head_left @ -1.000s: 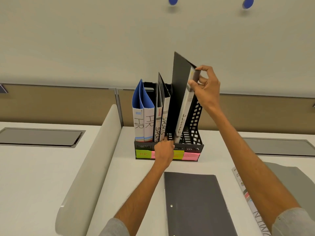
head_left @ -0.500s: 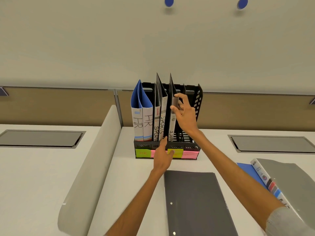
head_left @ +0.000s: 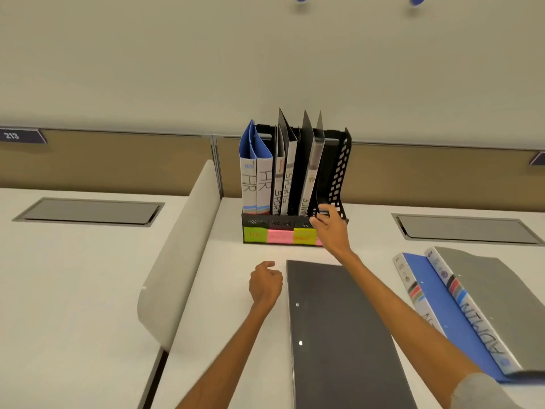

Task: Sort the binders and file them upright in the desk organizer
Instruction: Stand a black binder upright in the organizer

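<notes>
Head view: the binder (head_left: pixel 312 172) now stands upright in the organizer (head_left: pixel 339 178), right of the HR binders (head_left: pixel 256 184) and SPORTS binders (head_left: pixel 286 185). The right grip (head_left: pixel 330 228) has dropped to the organizer's front lip, fingers bent; whether it pinches cannot be told. The left grip (head_left: pixel 265 283) has withdrawn in front of the organizer, loosely curled, holding nothing.

organizer (head_left: pixel 339 178): five binders (head_left: pixel 264 184) upright | right hand (head_left: pixel 328 228): on its front edge | left hand (head_left: pixel 265 283): loosely curled over desk (head_left: pixel 224 278)
</notes>
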Demonstrator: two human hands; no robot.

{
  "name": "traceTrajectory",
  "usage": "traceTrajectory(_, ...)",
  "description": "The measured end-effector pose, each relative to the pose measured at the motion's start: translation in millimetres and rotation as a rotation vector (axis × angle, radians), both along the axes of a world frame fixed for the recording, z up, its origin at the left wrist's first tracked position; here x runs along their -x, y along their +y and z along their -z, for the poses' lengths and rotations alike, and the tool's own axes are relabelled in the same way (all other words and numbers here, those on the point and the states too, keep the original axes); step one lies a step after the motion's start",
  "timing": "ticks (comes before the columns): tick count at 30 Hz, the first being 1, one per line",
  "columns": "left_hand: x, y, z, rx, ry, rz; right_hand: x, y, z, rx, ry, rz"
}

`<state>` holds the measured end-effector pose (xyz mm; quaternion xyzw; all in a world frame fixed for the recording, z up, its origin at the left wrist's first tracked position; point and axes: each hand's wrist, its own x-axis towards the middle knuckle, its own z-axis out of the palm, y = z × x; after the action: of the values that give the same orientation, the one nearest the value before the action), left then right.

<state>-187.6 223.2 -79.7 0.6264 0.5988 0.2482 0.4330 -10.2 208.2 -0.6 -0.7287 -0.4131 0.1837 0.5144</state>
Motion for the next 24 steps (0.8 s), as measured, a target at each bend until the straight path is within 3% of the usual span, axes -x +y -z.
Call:
traceTrajectory(5, 14, -28, 10, 0.118, 0.092, 0.076, 31, -49, 48, 0.351, -0.065, -0.041)
traceTrajectory(9, 22, -44, 15, 0.15, 0.089, 0.147, 48, -78, 71, 0.495, -0.111, -0.054)
traceTrajectory(16, 27, -77, 19, 0.201, 0.02, 0.292, 64, -113, 92, 0.552, -0.151, -0.096)
traceTrajectory(24, 22, -97, 28, 0.205, -0.093, 0.219, 64, -124, 85, 0.535, -0.047, -0.052)
